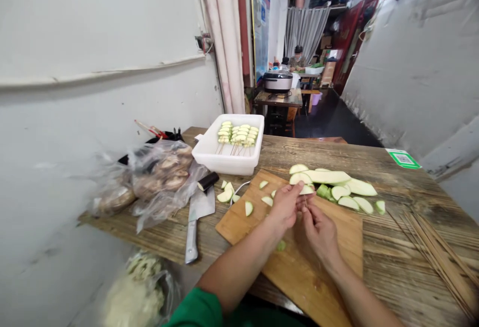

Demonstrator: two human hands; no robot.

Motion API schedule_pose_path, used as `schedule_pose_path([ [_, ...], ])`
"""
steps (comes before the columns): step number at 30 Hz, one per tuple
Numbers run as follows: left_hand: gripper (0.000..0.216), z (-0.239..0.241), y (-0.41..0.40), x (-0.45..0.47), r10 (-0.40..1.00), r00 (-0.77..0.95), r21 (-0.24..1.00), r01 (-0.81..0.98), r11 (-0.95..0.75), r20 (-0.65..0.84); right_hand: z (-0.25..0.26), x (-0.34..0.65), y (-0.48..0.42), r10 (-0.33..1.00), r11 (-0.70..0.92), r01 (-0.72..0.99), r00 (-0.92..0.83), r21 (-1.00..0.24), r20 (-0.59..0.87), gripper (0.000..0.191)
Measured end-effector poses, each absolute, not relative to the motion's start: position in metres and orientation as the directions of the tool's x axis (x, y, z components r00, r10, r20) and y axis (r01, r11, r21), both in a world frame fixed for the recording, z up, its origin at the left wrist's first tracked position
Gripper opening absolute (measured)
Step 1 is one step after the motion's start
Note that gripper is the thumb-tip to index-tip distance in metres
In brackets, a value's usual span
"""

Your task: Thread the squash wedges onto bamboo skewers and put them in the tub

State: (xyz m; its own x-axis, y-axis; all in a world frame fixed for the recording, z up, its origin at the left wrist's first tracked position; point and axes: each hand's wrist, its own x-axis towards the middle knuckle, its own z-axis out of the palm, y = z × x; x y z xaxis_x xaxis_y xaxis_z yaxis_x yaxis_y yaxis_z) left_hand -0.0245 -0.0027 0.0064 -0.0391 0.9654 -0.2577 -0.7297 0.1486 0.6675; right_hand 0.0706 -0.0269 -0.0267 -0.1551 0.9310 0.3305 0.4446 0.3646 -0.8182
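Note:
Over the wooden cutting board (239, 229), my left hand (286, 204) grips a pale green-edged zucchini slice (306, 190) between thumb and fingers. Just beside it, my right hand (320, 229) pinches a thin wooden skewer (305, 201) whose tip meets the slice; how deep it goes in I cannot tell. Several half-round zucchini pieces (249, 208) lie loose on the board's left side. Beyond my hands, longer cut zucchini lengths (329, 176) and more slices (349, 202) are heaped at the board's far right edge and on the table.
A white plastic tub (226, 163) holds skewered slices (239, 133). Left of the board rest a cleaver (198, 217), a black cylindrical piece (208, 181) and bagged mushrooms (160, 172). Bare skewers (437, 252) lie at right on the wooden table (396, 187). A person sits far back.

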Motion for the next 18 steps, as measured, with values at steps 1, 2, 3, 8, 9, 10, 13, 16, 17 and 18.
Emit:
schedule_pose_path([
  [1, 0.027, 0.007, -0.002, -0.025, 0.963, -0.039, 0.663, -0.733, 0.153, -0.266, -0.027, 0.07, -0.028, 0.928, 0.37, 0.469, -0.16, -0.802, 0.335, 0.03],
  [2, 0.027, 0.007, -0.002, -0.025, 0.961, -0.042, 0.661, -0.734, 0.155, -0.272, -0.027, 0.07, -0.028, 0.926, 0.375, 0.487, -0.158, -0.789, 0.343, 0.031],
  [3, 0.026, 0.008, -0.003, -0.024, 0.96, -0.051, 0.662, -0.734, 0.151, -0.275, -0.027, 0.07, -0.029, 0.924, 0.378, 0.497, -0.151, -0.781, 0.352, 0.032],
  [8, 0.027, 0.003, -0.007, -0.012, 0.955, -0.075, 0.663, -0.735, 0.141, -0.286, -0.029, 0.074, -0.025, 0.94, 0.334, 0.496, -0.117, -0.802, 0.319, 0.037],
  [9, 0.027, 0.001, -0.008, -0.009, 0.956, -0.075, 0.662, -0.736, 0.139, -0.284, -0.029, 0.075, -0.024, 0.948, 0.314, 0.498, -0.11, -0.809, 0.3, 0.037],
  [10, 0.028, 0.0, -0.008, -0.008, 0.958, -0.079, 0.666, -0.735, 0.131, -0.276, -0.029, 0.075, -0.023, 0.953, 0.298, 0.5, -0.103, -0.813, 0.286, 0.037],
  [13, 0.032, 0.002, -0.006, -0.01, 0.966, -0.107, 0.698, -0.71, 0.092, -0.237, -0.026, 0.075, -0.024, 0.947, 0.316, 0.478, -0.112, -0.82, 0.3, 0.034],
  [16, 0.035, 0.008, -0.003, -0.02, 0.965, -0.142, 0.698, -0.714, 0.054, -0.22, -0.023, 0.072, -0.028, 0.92, 0.391, 0.431, -0.202, -0.813, 0.336, 0.03],
  [17, 0.034, 0.01, -0.001, -0.023, 0.964, -0.147, 0.685, -0.727, 0.046, -0.221, -0.022, 0.07, -0.03, 0.91, 0.412, 0.423, -0.231, -0.807, 0.344, 0.029],
  [18, 0.032, 0.012, 0.0, -0.026, 0.964, -0.147, 0.671, -0.74, 0.042, -0.223, -0.022, 0.069, -0.031, 0.902, 0.427, 0.418, -0.252, -0.802, 0.349, 0.029],
])
